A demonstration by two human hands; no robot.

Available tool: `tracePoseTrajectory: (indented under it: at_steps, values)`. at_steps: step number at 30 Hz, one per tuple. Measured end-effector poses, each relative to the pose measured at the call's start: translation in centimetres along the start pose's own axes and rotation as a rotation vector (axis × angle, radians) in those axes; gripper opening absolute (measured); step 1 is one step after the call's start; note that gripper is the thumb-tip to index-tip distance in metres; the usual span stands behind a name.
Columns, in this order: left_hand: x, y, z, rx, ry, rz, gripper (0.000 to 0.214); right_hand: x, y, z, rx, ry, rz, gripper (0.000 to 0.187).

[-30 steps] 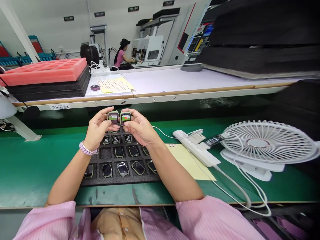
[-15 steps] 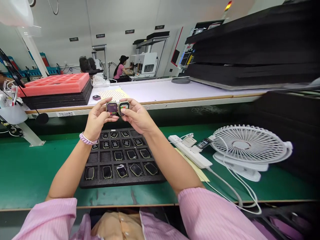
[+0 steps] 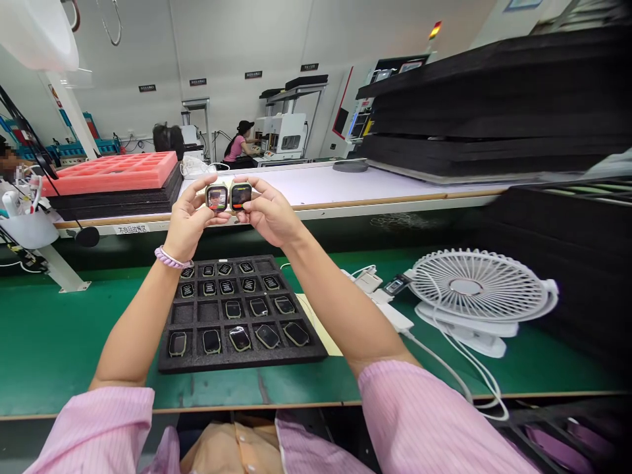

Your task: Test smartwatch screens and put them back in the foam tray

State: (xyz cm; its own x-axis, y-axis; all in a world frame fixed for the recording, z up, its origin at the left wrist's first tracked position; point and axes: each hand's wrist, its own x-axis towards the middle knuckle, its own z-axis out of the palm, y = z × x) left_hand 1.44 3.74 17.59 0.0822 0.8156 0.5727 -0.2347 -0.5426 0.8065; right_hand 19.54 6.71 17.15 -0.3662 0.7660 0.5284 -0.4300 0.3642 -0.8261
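Note:
My left hand [image 3: 190, 217] is closed around the edges of a smartwatch [image 3: 216, 197] without a strap, its screen lit with a colourful picture. A second strapless smartwatch [image 3: 241, 196] is pinched in my right hand [image 3: 271, 214], the thumb at its lower right corner. Its screen is mostly dark with a red patch near the bottom. Both watches are held up side by side, screens towards me, in front of the shelf edge. Below them on the green bench lies a black foam tray [image 3: 237, 359] holding several similar watches in its pockets; two pockets in the third row are bare.
A white fan [image 3: 464, 286] and a power strip [image 3: 395, 316] with trailing cables occupy the right of the bench. Pink foam trays [image 3: 113, 171] rest on black ones at the shelf's left; tall black foam stacks [image 3: 469, 112] stand right. A co-worker [image 3: 239, 143] sits in the background.
Both hands have risen slightly with the watches. The left watch's screen now shows a brighter picture, while the right one has turned from multicoloured to mostly dark with red.

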Motion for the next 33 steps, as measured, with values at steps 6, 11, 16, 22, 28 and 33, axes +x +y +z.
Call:
tracePoseTrajectory:
  at_steps: [6,11,16,22,28,33]
  values:
    - [1.5,0.4,-0.4,0.05,-0.013,0.032,0.062,1.8,-0.6,0.1,-0.01,0.027,-0.012,0.056]
    - [4.2,1.2,-0.8,0.093,-0.02,0.09,0.066,4.8,-1.4,-0.5,-0.091,0.029,-0.114,0.063]
    - [6.4,2.2,-0.9,0.153,-0.038,0.191,0.067,7.0,-2.8,-1.0,-0.124,-0.063,-0.175,0.058]
    - [7.8,2.9,-1.0,0.164,-0.038,0.257,0.072,7.6,-4.5,-0.5,-0.155,-0.088,-0.173,0.056]
    - [7.6,3.6,-0.9,0.181,-0.026,0.265,0.07,7.1,-5.2,-0.1,-0.177,-0.126,-0.184,0.055]
    - [7.5,3.6,-0.8,0.171,-0.027,0.266,0.07,6.8,-5.3,-0.1,-0.197,-0.125,-0.18,0.056]
